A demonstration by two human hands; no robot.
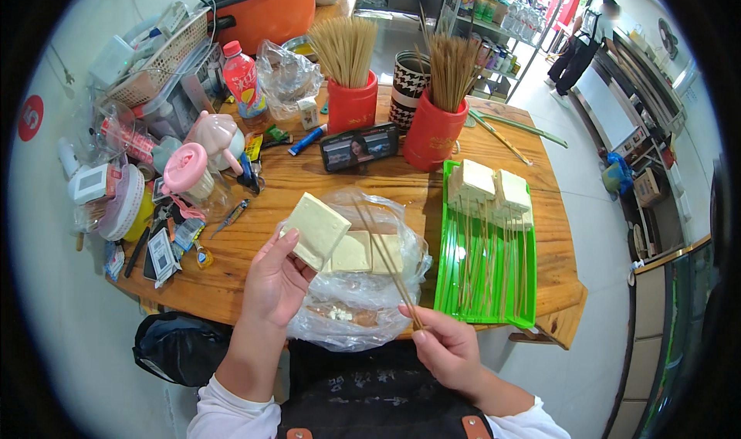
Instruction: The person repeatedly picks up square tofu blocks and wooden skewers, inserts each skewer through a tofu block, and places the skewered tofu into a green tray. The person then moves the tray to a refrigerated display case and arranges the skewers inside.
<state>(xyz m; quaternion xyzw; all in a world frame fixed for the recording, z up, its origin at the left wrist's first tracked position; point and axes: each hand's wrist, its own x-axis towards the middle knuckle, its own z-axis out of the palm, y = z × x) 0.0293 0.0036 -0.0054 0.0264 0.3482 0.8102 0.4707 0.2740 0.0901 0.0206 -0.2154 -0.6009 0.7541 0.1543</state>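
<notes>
My left hand (279, 277) grips a square, pale tofu slab (315, 230) by its lower left edge, tilted above the table. In my right hand (443, 346) are a few thin bamboo skewers (389, 259), pinched near their lower ends and pointing up and away. Behind them, more pale slabs (352, 251) lie on a clear plastic bag (414, 265), with white crumbs (338, 313) at its near part. To the right, a green ridged tray (443, 288) carries stacked slabs (476, 178) on skewers, whose sticks (486, 259) point towards me.
Two red pots (352, 106) (433, 135) of skewers stand at the back, a propped phone (360, 147) before them. Bottles, a pink-lidded jar (186, 167) and small items crowd the left. A wooden table (278, 190) bears everything. A person (584, 45) stands far right.
</notes>
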